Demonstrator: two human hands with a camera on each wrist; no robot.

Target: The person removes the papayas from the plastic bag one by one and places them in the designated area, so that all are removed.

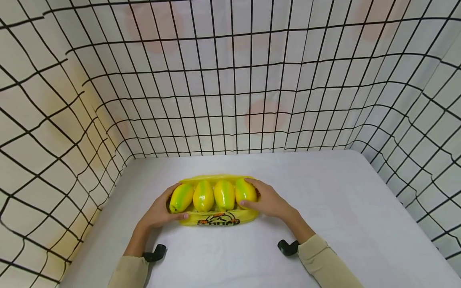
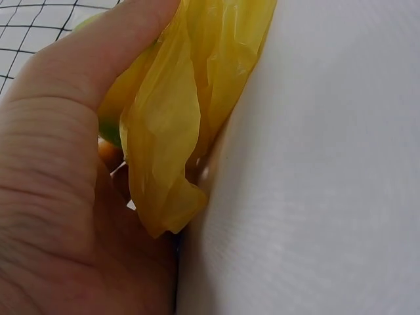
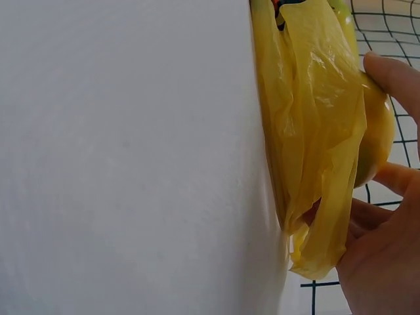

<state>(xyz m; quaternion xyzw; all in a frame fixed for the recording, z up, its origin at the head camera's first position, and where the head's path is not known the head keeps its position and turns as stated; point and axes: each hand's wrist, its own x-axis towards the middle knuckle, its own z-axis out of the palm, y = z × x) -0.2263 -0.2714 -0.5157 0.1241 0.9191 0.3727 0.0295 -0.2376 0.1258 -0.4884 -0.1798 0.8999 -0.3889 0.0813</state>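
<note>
Several glossy yellow fruits with green streaks, mango-like in shape, stand side by side on a yellow plastic bag (image 1: 216, 219) with dark and orange print. My left hand (image 1: 160, 210) grips the left end, its thumb along the front and its fingers round the far side of the leftmost fruit (image 1: 181, 197). At the other end my right hand (image 1: 271, 200) grips the rightmost fruit (image 1: 245, 191), thumb in front and fingers behind. Loose folds of the bag (image 2: 164, 144) hang by the left palm in the left wrist view. Beside the right hand, a bag flap (image 3: 321, 131) partly covers a fruit (image 3: 375, 131).
The bag lies on a white-covered table (image 1: 230, 256). Black wire mesh (image 1: 234, 96) surrounds its far and side edges, with pale sheeting behind. A black wrist mount (image 1: 155, 253) sits at the left cuff and another mount (image 1: 288, 247) at the right cuff.
</note>
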